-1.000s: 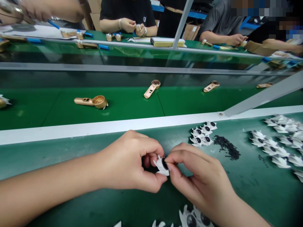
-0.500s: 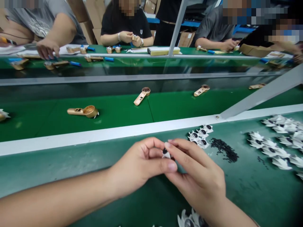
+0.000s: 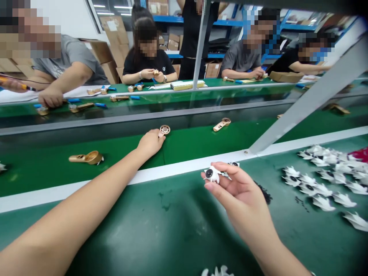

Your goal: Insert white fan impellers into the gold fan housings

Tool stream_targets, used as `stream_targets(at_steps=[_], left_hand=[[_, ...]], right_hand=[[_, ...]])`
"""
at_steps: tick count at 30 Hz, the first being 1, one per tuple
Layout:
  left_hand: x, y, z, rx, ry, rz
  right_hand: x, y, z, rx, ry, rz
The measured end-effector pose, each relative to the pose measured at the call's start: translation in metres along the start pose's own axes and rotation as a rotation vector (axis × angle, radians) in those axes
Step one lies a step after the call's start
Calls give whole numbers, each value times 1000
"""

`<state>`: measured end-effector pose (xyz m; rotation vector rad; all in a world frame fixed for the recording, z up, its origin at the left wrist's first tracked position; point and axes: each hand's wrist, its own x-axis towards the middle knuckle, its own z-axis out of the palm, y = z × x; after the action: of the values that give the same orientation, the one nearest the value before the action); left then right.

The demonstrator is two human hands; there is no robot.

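My left hand (image 3: 150,144) reaches over the green belt, its fingers closed on a gold handheld-fan housing (image 3: 165,129). The round, spoked end of that housing shows beyond my fingertips; its handle is hidden under the hand. Above the near work surface, my right hand (image 3: 240,188) pinches a white fan blade wheel (image 3: 213,174) between thumb and fingers. The wheel's black hub centre faces left toward me. Behind the right hand, partly covered by it, are more fan wheels and a pile of small black parts (image 3: 263,193).
Other gold housings lie on the belt (image 3: 186,149), one at left (image 3: 91,157) and one farther right (image 3: 222,124). Many white fan wheels (image 3: 316,188) cover the right side. A slanted metal post (image 3: 304,99) rises at right. Co-workers sit across the line.
My hands have separated. The left left the fan wheel and moved forward onto a gold housing on the belt; the right keeps the wheel. The view has tilted up slightly.
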<state>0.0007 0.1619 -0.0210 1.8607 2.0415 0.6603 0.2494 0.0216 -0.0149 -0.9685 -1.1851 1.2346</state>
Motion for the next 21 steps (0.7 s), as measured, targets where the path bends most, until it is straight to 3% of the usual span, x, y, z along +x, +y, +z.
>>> stream_targets(at_steps=[3, 6, 9, 16, 21], left_hand=[[-45, 15, 0, -20, -62, 82], [-91, 35, -5, -98, -188, 146], [-118, 53, -10, -216, -316, 201], [-130, 71, -17, -345, -473, 316], [-132, 71, -14, -299, -464, 343]], right_hand=[[-2, -1, 0, -14, 7, -41], [-9, -3, 0, -173, 86, -144], [-14, -4, 2, -273, 158, -198], [-17, -3, 3, -428, 201, -306], [-17, -6, 1, -492, 229, -334]])
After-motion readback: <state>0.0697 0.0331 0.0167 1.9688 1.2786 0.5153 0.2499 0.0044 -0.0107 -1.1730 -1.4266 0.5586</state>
